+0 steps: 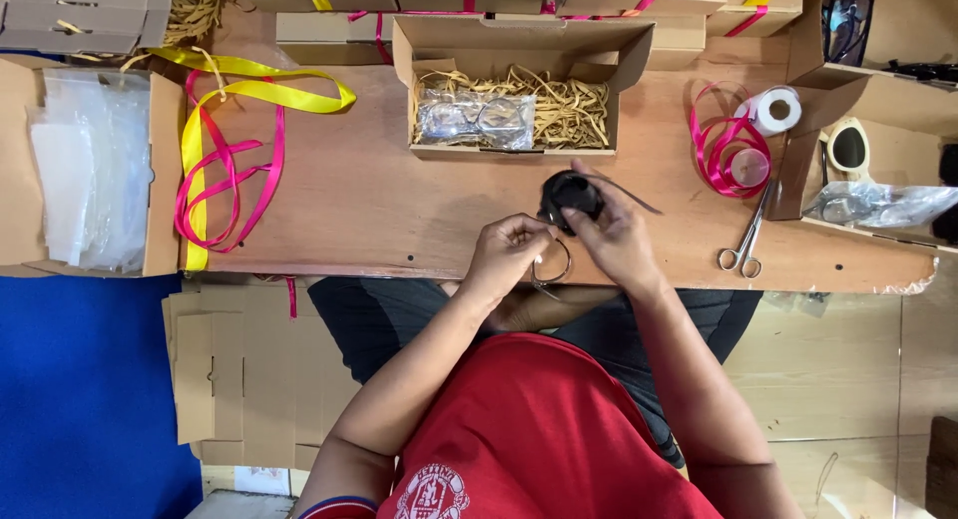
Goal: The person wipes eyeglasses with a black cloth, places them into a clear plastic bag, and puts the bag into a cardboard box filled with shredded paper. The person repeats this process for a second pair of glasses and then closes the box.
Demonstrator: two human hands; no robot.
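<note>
- Left hand: fingers pinched closed on the frame of the sunglasses at the near edge of the worktop.
- Right hand: closed around the sunglasses' dark lens part from the right.
- Sunglasses: held between both hands, just above the worktop.
- Open cardboard box: behind the hands, holding paper shreds and a wrapped pair.
- Scissors: right of the hands, near a pink ribbon.

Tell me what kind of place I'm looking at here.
Likely a small gift-packing workbench. On the wooden table sit an open cardboard box filled with paper shreds, loose pink and yellow ribbons and scissors. Both hands, left hand and right hand, handle dark sunglasses.
</note>
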